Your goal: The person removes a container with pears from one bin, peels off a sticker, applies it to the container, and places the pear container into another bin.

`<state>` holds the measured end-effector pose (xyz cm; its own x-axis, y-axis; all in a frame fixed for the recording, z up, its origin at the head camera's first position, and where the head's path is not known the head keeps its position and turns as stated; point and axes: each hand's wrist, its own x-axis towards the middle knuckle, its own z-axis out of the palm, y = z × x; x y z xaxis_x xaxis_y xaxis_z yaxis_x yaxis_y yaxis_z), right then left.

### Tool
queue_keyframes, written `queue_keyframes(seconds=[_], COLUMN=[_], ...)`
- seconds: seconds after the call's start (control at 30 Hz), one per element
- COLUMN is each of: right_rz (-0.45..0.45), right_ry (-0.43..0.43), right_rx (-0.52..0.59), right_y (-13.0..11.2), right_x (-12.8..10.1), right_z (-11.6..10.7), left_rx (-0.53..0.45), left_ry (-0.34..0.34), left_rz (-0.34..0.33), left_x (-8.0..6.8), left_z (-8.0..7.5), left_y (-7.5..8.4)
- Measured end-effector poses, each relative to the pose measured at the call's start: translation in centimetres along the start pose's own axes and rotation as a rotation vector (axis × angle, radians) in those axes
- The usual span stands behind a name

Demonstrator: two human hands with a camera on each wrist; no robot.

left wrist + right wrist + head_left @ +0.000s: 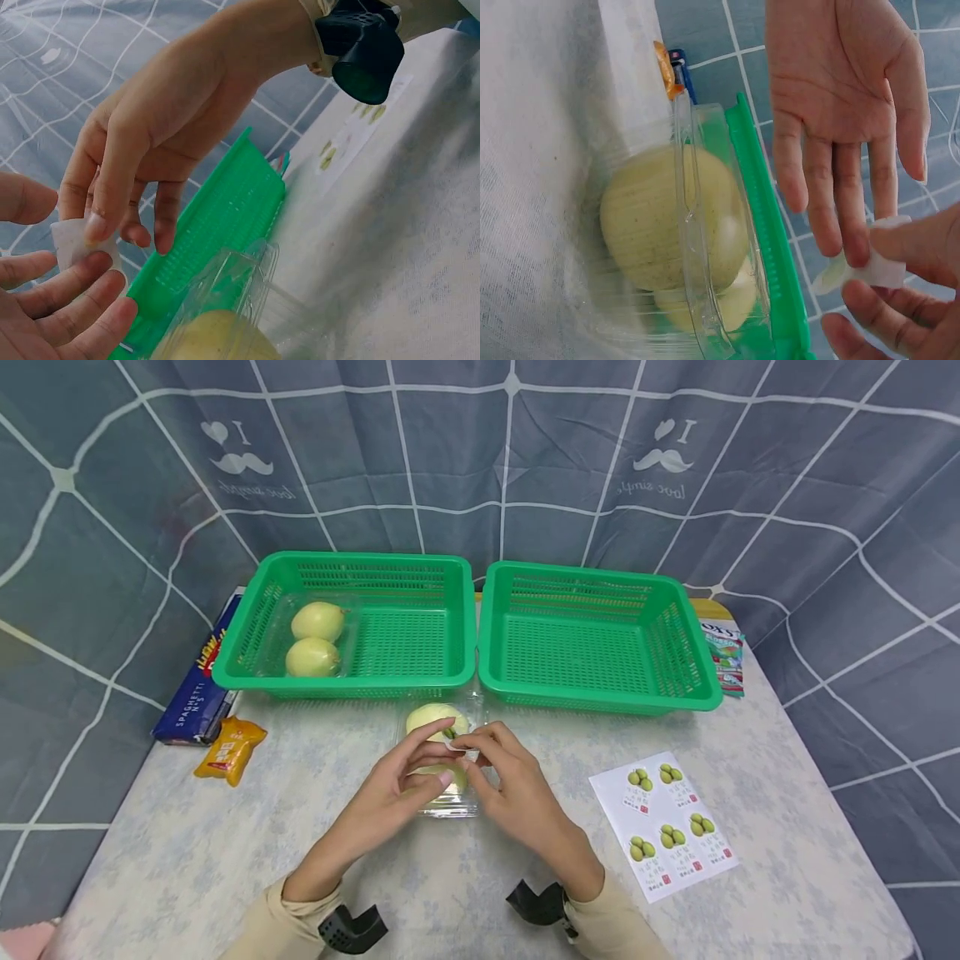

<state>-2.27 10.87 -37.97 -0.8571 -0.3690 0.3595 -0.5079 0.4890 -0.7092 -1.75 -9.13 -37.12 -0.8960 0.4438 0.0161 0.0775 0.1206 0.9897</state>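
- One clear clamshell (318, 639) of pears already sits in the left green basket (420, 681); the right basket (600, 697) holds nothing.
- A second clamshell (442, 760) waits near the table's front edge.
- Over it, the right hand (517, 789) pinches a small white sticker (877, 266); the left hand (390, 793), fingers straight, touches it.

2 green baskets (592, 635), spaghetti box (197, 681), perhaps a snack packet (231, 749).
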Motion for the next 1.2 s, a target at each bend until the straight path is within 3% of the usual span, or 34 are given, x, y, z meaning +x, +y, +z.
queue_keyframes(seconds=[0.17,0.37,0.57,0.87,1.03,1.2], right_rz=[-0.059,-0.120,-0.145,-0.087,-0.038,0.118], right_ry=[-0.063,-0.068,-0.073,-0.070,0.031,0.114], right_rx=[-0.112,-0.229,-0.259,-0.176,-0.084,0.019], right_y=[-0.4,-1.2,-1.7,-1.7,-1.3,-0.3], right_x=[-0.2,-0.4,-0.5,-0.5,-0.2,0.9], right_z=[0.5,1.1,1.4,1.4,1.1,0.4], left_rx=[0.010,0.029,0.013,0.015,0.039,0.113], left_ry=[0.069,0.169,0.190,0.159,0.171,0.163], left_rz=[-0.007,-0.047,-0.059,-0.019,-0.049,-0.072], left_x=[0.1,0.4,0.4,0.6,0.7,0.9], left_z=[-0.1,-0.2,-0.4,-0.8,-0.9,-1.0], left_y=[-0.4,-0.5,-0.6,-1.0,-1.2,-1.3])
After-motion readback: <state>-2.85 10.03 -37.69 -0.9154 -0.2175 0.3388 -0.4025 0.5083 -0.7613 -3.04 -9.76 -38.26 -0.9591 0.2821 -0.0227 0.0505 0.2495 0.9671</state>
